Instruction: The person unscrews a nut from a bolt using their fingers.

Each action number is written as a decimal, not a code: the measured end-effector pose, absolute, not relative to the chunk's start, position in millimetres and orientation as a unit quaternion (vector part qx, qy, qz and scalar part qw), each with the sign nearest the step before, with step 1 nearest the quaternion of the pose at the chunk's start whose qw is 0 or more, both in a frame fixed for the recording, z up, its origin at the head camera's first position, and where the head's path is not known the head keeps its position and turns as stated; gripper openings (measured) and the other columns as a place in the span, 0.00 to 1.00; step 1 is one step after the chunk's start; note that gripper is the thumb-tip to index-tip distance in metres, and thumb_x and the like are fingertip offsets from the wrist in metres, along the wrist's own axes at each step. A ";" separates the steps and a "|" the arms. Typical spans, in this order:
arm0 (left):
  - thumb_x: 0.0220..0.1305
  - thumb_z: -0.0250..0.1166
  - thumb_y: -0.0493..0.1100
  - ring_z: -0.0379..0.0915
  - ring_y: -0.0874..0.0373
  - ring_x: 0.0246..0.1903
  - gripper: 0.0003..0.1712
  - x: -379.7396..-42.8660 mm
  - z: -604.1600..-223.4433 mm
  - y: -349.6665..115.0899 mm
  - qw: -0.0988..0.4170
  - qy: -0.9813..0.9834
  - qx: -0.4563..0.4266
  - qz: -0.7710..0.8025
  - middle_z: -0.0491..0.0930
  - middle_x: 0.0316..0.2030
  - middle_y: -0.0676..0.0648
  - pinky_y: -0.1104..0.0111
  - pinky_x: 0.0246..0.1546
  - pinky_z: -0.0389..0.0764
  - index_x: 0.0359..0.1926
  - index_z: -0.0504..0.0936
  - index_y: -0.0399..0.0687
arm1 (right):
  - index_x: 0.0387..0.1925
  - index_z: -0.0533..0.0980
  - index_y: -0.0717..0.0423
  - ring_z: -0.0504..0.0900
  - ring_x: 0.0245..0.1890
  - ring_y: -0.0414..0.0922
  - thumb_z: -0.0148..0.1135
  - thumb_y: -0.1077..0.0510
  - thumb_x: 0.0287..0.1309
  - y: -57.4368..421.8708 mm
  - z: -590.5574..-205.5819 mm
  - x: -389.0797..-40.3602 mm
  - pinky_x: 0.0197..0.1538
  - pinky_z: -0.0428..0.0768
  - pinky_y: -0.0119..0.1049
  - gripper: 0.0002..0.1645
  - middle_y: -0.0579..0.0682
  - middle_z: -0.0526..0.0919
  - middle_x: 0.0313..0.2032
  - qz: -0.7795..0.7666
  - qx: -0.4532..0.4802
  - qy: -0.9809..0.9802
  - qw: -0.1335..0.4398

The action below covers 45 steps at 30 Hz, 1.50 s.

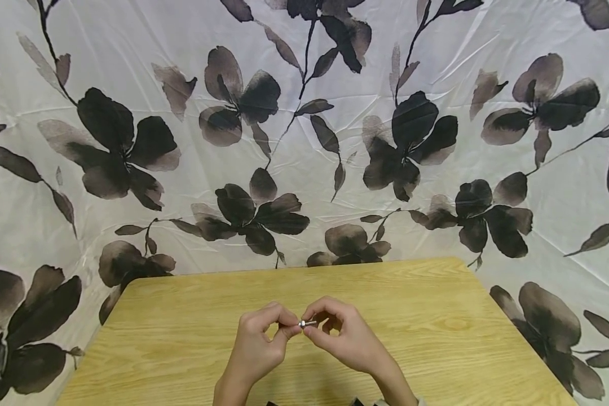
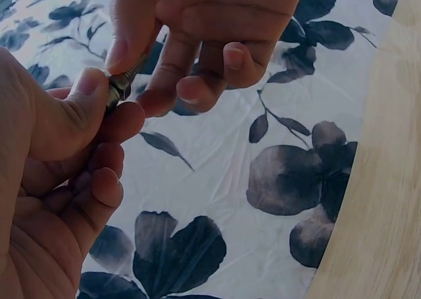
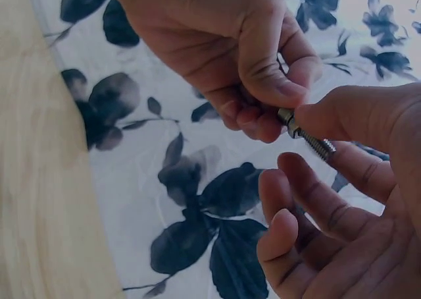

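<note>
A silver metal bolt (image 1: 312, 323) with a threaded shank is held between both hands above the table. My left hand (image 1: 261, 336) pinches its head end between thumb and forefinger, so the head is mostly covered. Close to those fingertips sits a nut (image 3: 293, 125) on the bolt, with the bare thread running out toward the right. The thumb and forefinger of my right hand (image 1: 347, 336) come around the nut from the other side, the thumb (image 3: 312, 120) against it. In the right wrist view, the other right fingers are loosely bent beneath the shank.
Both hands are over a light wood-grain table (image 1: 182, 316) with rounded far corners. Behind it and along its sides hangs a white cloth (image 1: 330, 180) with dark flower prints. Small dark pieces (image 1: 356, 402) show at the bottom edge, close to the wrists.
</note>
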<state>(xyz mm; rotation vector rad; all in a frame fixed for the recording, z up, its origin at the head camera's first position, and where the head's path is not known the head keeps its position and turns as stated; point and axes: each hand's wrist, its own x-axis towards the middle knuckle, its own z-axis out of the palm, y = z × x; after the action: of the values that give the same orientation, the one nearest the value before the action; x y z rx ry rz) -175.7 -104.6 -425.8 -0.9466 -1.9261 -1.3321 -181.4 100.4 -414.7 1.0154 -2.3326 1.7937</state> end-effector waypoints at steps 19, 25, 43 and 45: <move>0.49 0.76 0.24 0.83 0.62 0.29 0.17 -172.8 -423.4 -102.6 0.331 -0.722 -0.356 -0.491 0.85 0.27 0.53 0.78 0.34 0.83 0.27 0.83 0.50 | 0.41 0.88 0.46 0.85 0.38 0.37 0.64 0.51 0.71 101.4 -411.9 -180.2 0.39 0.84 0.34 0.08 0.44 0.90 0.39 0.557 0.274 -0.784 0.003; 0.50 0.76 0.24 0.84 0.62 0.29 0.17 -172.3 -423.8 -101.8 0.324 -0.726 -0.353 -0.493 0.85 0.26 0.53 0.77 0.34 0.84 0.27 0.83 0.50 | 0.44 0.86 0.45 0.83 0.38 0.37 0.66 0.54 0.69 101.4 -411.6 -179.5 0.38 0.83 0.32 0.06 0.44 0.90 0.40 0.563 0.281 -0.777 0.007; 0.50 0.77 0.25 0.84 0.62 0.28 0.17 -169.5 -418.3 -103.5 0.320 -0.741 -0.331 -0.489 0.86 0.27 0.53 0.77 0.34 0.84 0.27 0.82 0.50 | 0.52 0.82 0.55 0.84 0.50 0.41 0.65 0.63 0.69 103.0 -410.5 -177.8 0.48 0.85 0.37 0.12 0.56 0.86 0.49 0.614 0.330 -0.715 0.059; 0.49 0.77 0.25 0.84 0.61 0.28 0.17 -169.5 -418.2 -103.5 0.324 -0.740 -0.332 -0.487 0.86 0.27 0.52 0.76 0.34 0.85 0.27 0.82 0.50 | 0.52 0.83 0.54 0.84 0.49 0.40 0.64 0.60 0.70 102.7 -409.7 -177.9 0.49 0.85 0.36 0.11 0.54 0.87 0.49 0.608 0.303 -0.732 0.054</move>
<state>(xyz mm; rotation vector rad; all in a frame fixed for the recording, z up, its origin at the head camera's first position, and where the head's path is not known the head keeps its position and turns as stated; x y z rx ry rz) -169.5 -103.5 -418.2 -0.8698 -1.9420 -1.2777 -177.9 102.7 -409.7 0.9194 -2.2249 1.8455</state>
